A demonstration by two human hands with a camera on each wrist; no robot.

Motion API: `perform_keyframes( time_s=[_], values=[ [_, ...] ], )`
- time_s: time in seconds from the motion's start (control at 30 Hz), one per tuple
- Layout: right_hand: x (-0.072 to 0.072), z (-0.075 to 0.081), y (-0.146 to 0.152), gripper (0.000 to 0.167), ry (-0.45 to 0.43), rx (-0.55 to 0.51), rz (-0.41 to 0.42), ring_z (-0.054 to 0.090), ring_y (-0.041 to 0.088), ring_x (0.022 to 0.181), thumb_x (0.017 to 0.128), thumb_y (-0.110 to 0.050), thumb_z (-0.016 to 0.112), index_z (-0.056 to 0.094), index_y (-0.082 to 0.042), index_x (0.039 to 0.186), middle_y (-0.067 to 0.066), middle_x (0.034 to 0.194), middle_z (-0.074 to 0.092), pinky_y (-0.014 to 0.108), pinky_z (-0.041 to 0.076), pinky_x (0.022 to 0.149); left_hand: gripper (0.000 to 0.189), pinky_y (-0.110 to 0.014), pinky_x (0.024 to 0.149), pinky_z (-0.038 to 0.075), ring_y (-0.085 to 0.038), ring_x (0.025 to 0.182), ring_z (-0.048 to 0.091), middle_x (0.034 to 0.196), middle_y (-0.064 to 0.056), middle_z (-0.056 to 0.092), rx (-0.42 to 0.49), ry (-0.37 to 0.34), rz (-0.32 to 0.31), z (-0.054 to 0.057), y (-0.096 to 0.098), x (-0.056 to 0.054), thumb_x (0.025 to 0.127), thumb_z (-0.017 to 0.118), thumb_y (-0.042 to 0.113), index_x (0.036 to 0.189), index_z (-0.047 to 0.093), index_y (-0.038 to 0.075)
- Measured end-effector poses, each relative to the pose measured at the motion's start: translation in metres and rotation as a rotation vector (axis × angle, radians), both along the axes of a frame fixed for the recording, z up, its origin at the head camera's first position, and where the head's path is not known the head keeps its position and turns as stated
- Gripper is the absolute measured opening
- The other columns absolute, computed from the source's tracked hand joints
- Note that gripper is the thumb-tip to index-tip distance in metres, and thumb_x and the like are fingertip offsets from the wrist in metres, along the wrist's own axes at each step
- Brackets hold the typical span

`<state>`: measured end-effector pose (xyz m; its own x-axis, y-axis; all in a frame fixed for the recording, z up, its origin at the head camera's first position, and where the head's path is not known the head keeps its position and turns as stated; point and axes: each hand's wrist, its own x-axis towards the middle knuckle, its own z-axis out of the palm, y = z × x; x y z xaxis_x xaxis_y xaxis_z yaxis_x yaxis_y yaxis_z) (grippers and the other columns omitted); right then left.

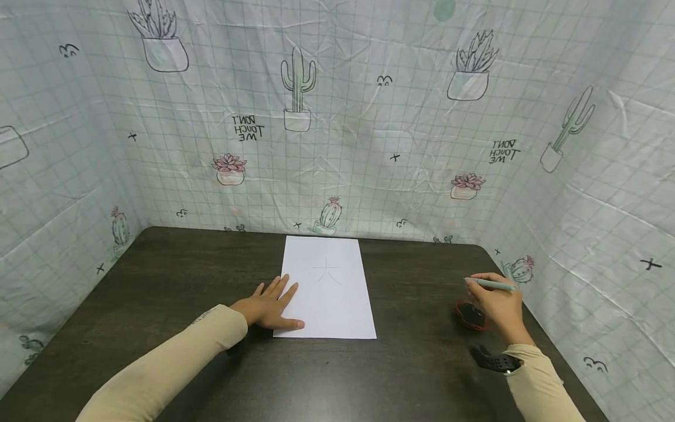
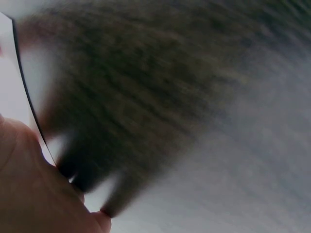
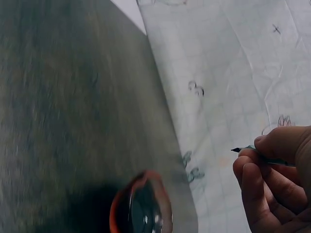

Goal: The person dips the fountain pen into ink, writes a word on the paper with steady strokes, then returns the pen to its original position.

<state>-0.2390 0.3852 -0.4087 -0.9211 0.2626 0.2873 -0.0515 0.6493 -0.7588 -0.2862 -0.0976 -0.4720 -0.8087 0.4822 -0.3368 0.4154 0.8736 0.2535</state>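
Observation:
A white sheet of paper lies on the dark table, with a thin-lined character like 大 drawn on its upper half. My left hand rests flat with spread fingers over the sheet's left edge, thumb near the lower left corner. Off to the right, my right hand pinches a pale green pen, its dark pointed tip turned left. Just below that hand stands a small red-rimmed dish, dark and glossy inside. In the right wrist view the pen tip is raised up and right of the dish.
The dark wooden table extends around the sheet. A white cloth printed with a grid and cacti hangs behind and along both sides. On the right wrist sits a black band.

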Motion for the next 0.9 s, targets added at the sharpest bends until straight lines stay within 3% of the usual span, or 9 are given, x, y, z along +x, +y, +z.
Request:
perform_keyframes(
  time_s=[0.1,0.33,0.7,0.9],
  values=[
    [0.005,0.0,0.009,0.033,-0.009,0.015,-0.017,0.065,0.004,0.061,0.09,-0.03,0.068,0.067,0.0,0.106,-0.001,0.074,0.07,0.025,0.054,0.054,0.106,-0.057,0.115,0.0,-0.029,0.147,-0.007,0.161,-0.009,-0.011,-0.008,0.002,0.0,-0.003,-0.001,-0.002,0.079,0.04,0.083,0.156,0.003,0.021],
    [0.012,-0.008,0.024,0.034,-0.012,0.034,-0.038,0.065,0.013,0.058,0.09,-0.029,0.069,0.067,0.002,0.106,0.001,0.073,0.07,0.03,0.054,0.05,0.107,-0.057,0.114,0.0,-0.03,0.147,-0.007,0.161,-0.01,-0.011,-0.003,0.011,-0.009,-0.01,-0.001,-0.005,0.078,0.039,0.085,0.156,0.004,0.021],
    [0.015,-0.018,0.038,0.035,0.011,0.031,-0.054,0.068,0.012,0.062,0.091,-0.028,0.067,0.066,0.003,0.106,0.002,0.073,0.071,0.027,0.054,0.054,0.107,-0.055,0.115,-0.002,-0.027,0.147,-0.009,0.16,-0.008,-0.014,-0.004,-0.016,-0.001,-0.002,0.001,-0.001,0.078,0.039,0.084,0.156,0.001,0.022],
    [0.014,-0.023,0.039,0.028,0.033,0.043,-0.037,0.068,0.012,0.061,0.092,-0.021,0.065,0.064,0.005,0.103,-0.003,0.072,0.069,0.026,0.055,0.054,0.107,-0.056,0.115,-0.001,-0.027,0.147,-0.009,0.16,-0.007,-0.014,-0.024,0.001,0.002,-0.008,0.0,-0.004,0.077,0.038,0.086,0.156,0.001,0.023]
  ],
)
